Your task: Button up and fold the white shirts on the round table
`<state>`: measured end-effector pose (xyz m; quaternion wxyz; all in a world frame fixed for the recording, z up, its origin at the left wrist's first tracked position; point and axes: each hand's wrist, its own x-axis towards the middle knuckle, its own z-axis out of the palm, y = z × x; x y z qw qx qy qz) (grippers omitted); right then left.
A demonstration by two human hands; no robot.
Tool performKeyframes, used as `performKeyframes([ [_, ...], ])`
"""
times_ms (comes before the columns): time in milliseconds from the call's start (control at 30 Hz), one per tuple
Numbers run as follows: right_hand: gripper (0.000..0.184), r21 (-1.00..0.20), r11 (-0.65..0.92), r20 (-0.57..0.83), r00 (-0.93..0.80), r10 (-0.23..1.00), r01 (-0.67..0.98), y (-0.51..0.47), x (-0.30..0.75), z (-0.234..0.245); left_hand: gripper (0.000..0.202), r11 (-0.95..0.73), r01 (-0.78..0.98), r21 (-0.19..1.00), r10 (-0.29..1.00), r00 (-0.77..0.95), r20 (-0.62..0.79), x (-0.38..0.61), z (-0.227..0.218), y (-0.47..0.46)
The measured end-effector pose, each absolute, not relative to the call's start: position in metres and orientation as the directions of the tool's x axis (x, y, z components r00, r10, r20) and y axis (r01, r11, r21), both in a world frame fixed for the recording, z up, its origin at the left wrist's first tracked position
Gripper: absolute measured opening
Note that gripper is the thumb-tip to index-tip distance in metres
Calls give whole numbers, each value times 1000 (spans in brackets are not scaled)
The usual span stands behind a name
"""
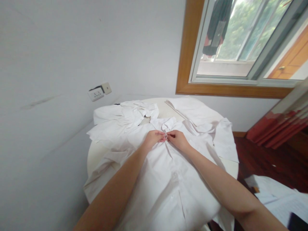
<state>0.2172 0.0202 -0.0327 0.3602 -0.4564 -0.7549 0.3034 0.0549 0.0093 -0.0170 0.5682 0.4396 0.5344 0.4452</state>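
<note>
Fingertips of the left hand pinch one front edge of the white shirt right under its collar. The right hand, its fingertips meeting the left's, pinches the facing edge. The placket runs from between both hands back toward the person, equally near each. The shirt lies spread over a round table.

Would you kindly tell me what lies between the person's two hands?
Only the front opening of the white shirt, just below its collar; the left hand and right hand both pinch it, fingertips almost meeting, in the head view.
</note>
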Motion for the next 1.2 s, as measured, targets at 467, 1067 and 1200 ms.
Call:
performKeyframes([
  [467, 30, -857, 255, 129, -293, 948, 447, 22, 219, -30, 16, 175, -31, 984, 984, -40, -176, 60, -21, 10],
  [1067, 26, -916, 198, 84, -314, 946, 350, 34, 223, -39, 7, 123, 79, 989, 991, -63, -118, 64, -26, 11],
  [1200, 27, -871, 232, 127, -257, 958, 434, 33, 217, -42, 9, 143, 67, 987, 988, -65, -139, 65, -24, 10],
])
